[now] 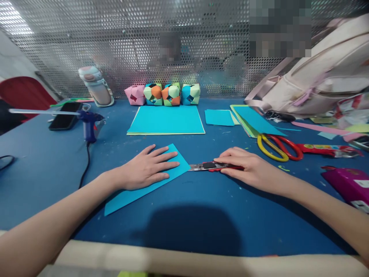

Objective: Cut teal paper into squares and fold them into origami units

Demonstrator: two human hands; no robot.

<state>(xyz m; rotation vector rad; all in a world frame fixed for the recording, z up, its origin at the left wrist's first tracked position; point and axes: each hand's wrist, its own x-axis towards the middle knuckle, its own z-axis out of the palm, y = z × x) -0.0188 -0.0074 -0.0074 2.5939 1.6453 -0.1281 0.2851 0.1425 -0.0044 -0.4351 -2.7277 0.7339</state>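
My left hand (pixel 150 167) lies flat with spread fingers on a sheet of blue paper (pixel 121 200), pressing it to the table. The paper is set at a slant, and one corner points right. My right hand (pixel 245 165) is closed around a utility knife (pixel 211 166) with a red and black handle. Its metal tip meets the paper's right corner; whether the blade is inside a fold or only touching the edge, I cannot tell.
Behind my hands lie a blue paper stack (pixel 167 120), small blue squares (pixel 219 117) and folded paper cubes (pixel 163 94). A glue gun (pixel 90 125), phone (pixel 65 115) and bottle (pixel 96 86) stand left. Scissors (pixel 279 147), a purple pouch (pixel 347 184) and a backpack (pixel 314 77) are right.
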